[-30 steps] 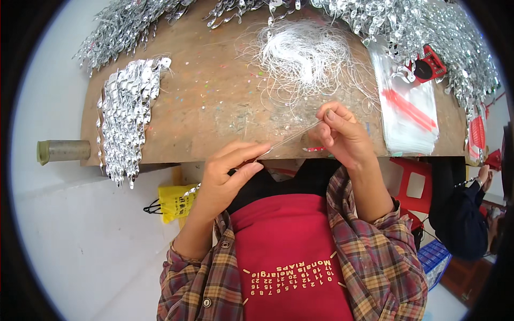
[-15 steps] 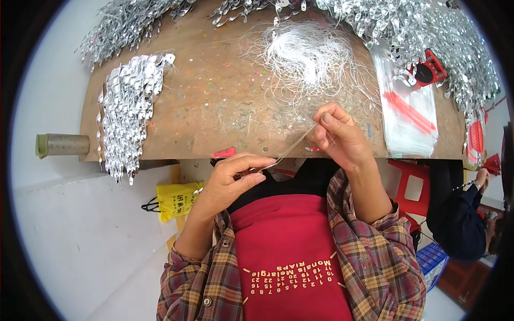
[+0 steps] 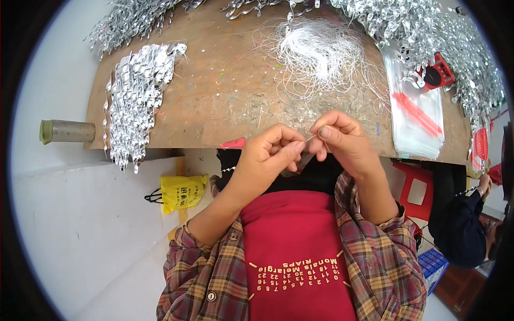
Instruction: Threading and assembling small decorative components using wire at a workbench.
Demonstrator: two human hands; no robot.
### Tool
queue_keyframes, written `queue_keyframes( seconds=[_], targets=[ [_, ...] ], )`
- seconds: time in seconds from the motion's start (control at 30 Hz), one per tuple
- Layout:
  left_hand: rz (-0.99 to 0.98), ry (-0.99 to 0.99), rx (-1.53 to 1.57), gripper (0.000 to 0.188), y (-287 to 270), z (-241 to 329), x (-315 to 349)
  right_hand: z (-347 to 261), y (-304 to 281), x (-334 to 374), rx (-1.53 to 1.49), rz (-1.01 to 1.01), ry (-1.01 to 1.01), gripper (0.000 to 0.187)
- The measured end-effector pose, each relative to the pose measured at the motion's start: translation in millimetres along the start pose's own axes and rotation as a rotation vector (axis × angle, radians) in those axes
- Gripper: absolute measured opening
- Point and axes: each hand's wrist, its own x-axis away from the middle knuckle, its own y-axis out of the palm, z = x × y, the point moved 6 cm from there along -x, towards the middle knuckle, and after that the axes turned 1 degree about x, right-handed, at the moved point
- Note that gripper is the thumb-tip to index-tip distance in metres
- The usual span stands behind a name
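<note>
Just over the table's front edge, my left hand point(image 3: 270, 160) and my right hand point(image 3: 348, 140) are close together, fingertips nearly meeting. Both pinch a thin pale thread point(image 3: 310, 138), a short piece of which shows between them. Its other end is hidden by the fingers. A bit of silver twisted strip point(image 3: 228, 169) shows beside my left wrist; whether it hangs from that hand I cannot tell. Beyond my hands lies a loose tangled heap of white threads point(image 3: 321, 53) on the table.
Silver twisted strands point(image 3: 136, 99) drape over the wooden table's point(image 3: 214, 117) left front edge, near a metal tube point(image 3: 69, 131). At right are clear plastic bags point(image 3: 415, 117), a red device point(image 3: 438, 73) and more silver strands point(image 3: 385, 27). A yellow bag point(image 3: 183, 192) and red stool point(image 3: 412, 190) stand below; another person point(image 3: 463, 230) sits right.
My left hand has moved up and right to meet my right hand, shortening the visible thread between them. My right hand keeps its pinch. The view has shifted slightly.
</note>
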Motion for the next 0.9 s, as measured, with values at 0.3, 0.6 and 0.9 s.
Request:
queue_keyframes(
  seconds=[0.3,0.6,0.9],
  targets=[
    [0.17,0.296,-0.479,0.008,6,18,2,-53,38,22,1.428,0.174,-0.677,0.019],
    [0.16,0.197,-0.163,0.011,2,6,2,-35,24,16,1.083,0.236,-0.633,0.01],
    [0.159,0.085,0.149,0.017,-3,-6,-1,-7,12,1,0.263,0.127,-0.159,0.004]
  ],
)
